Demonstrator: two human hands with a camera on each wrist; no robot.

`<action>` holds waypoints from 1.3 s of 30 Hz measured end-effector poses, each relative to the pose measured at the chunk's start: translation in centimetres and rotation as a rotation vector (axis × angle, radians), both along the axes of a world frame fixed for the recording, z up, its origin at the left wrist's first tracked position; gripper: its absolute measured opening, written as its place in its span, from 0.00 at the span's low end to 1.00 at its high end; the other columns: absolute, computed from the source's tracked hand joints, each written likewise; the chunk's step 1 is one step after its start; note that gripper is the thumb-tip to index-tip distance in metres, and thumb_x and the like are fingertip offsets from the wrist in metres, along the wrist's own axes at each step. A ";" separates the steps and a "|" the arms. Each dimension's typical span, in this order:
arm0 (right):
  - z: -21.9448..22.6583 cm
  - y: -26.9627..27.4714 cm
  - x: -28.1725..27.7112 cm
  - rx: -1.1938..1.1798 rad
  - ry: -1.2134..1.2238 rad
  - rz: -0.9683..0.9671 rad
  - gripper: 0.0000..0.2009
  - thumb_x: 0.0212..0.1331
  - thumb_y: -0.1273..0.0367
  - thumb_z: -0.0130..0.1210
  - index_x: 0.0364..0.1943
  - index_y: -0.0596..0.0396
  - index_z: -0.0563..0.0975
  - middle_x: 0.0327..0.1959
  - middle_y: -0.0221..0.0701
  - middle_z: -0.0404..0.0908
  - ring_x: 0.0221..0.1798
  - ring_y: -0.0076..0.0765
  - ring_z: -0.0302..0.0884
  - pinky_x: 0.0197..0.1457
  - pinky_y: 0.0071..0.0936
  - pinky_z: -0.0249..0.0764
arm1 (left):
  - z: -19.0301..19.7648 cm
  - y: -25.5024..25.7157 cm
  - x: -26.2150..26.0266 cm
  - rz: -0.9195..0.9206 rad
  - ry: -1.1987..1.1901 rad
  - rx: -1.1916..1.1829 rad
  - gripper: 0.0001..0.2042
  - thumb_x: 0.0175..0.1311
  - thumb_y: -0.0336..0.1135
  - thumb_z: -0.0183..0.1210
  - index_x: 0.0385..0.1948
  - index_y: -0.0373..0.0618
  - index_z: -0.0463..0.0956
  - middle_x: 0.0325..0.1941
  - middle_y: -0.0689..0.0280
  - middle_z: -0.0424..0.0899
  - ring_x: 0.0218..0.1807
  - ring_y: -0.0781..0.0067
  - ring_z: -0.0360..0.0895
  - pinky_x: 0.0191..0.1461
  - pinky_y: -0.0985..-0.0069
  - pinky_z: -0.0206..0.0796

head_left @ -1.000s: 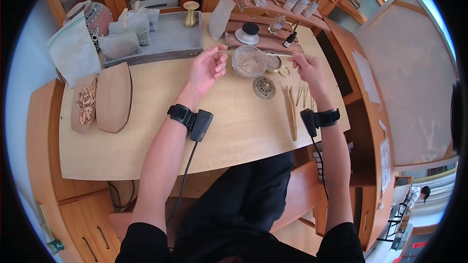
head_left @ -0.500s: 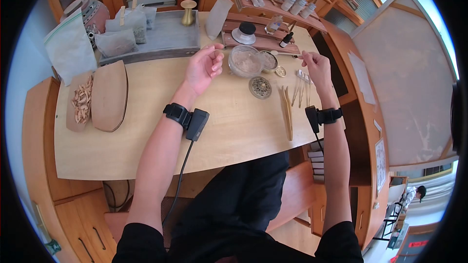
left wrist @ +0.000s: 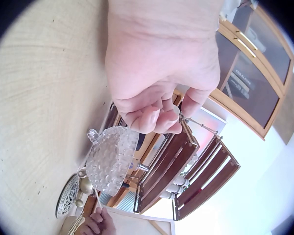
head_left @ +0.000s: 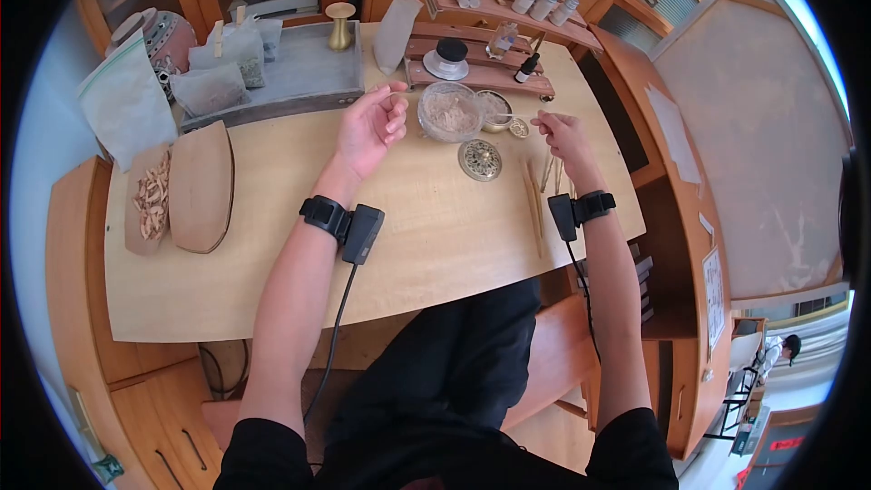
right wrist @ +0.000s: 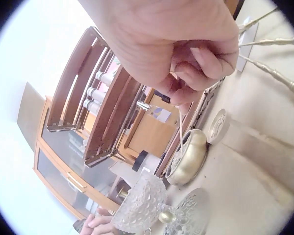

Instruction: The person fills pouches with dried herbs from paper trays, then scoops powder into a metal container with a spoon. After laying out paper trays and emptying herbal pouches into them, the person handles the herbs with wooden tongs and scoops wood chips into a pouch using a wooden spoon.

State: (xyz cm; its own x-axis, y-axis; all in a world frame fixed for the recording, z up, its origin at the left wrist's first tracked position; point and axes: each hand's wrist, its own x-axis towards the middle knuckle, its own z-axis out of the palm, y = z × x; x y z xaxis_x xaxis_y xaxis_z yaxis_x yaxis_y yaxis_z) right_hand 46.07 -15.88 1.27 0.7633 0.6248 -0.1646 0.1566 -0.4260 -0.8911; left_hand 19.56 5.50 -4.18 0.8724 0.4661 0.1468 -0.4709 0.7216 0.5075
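Observation:
My right hand (head_left: 564,136) pinches a thin pale stick (head_left: 517,115) between thumb and fingertips. In the right wrist view the stick's lower end reaches the ash in a small brass burner (right wrist: 192,164). My left hand (head_left: 367,132) is raised left of a knobbly glass bowl (left wrist: 110,159), palm turned inward and fingers loosely curled. Pinkish-brown powder (head_left: 451,112) lies in that bowl. In front of the bowl is a pierced brass lid (head_left: 480,160), and a small openwork brass disc (head_left: 519,129) lies beside the burner.
Wooden tongs (head_left: 533,209) and slim brass tools (right wrist: 277,41) lie near the right forearm. Behind stands a tiered wooden rack (head_left: 508,4) with bottles. A grey tray (head_left: 308,59) with bags is at back left; wood chips (head_left: 152,195) sit on a brown board at left.
My right hand moved right, away from the burner, then came back left, and the stick again shows over the burner. The left hand stays nearly in place; the whole view shifts slightly.

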 end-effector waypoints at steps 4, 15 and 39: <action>-0.3 -0.3 0.7 0.074 0.145 -0.015 0.12 0.65 0.62 0.54 0.36 0.56 0.82 0.23 0.15 0.69 0.19 0.09 0.56 0.18 0.13 0.49 | -0.1 0.1 -0.1 -0.015 -0.022 -0.013 0.13 0.69 0.37 0.51 0.47 0.38 0.72 0.27 0.67 0.73 0.22 0.79 0.64 0.23 0.82 0.55; 2.3 -0.3 0.6 0.205 0.172 0.007 0.11 0.66 0.63 0.53 0.37 0.57 0.81 0.22 0.14 0.68 0.17 0.08 0.53 0.16 0.12 0.46 | 0.0 0.0 -0.1 -0.001 -0.010 -0.015 0.13 0.69 0.37 0.50 0.47 0.38 0.72 0.26 0.67 0.74 0.22 0.80 0.64 0.23 0.82 0.55; 2.1 0.0 -0.3 0.125 -0.530 0.070 0.16 0.67 0.61 0.54 0.32 0.60 0.84 0.18 0.23 0.76 0.22 0.14 0.64 0.25 0.20 0.58 | -0.1 0.1 0.0 0.004 0.004 0.000 0.13 0.68 0.37 0.51 0.47 0.39 0.72 0.26 0.67 0.73 0.22 0.80 0.64 0.23 0.82 0.55</action>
State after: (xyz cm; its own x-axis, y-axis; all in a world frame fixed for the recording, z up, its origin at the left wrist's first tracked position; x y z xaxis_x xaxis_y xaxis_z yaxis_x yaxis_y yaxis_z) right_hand 45.72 -15.89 3.40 0.6771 0.6674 0.3100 0.6219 -0.2938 -0.7259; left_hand 19.61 5.58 -4.25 0.8713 0.4696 0.1428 -0.4715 0.7200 0.5092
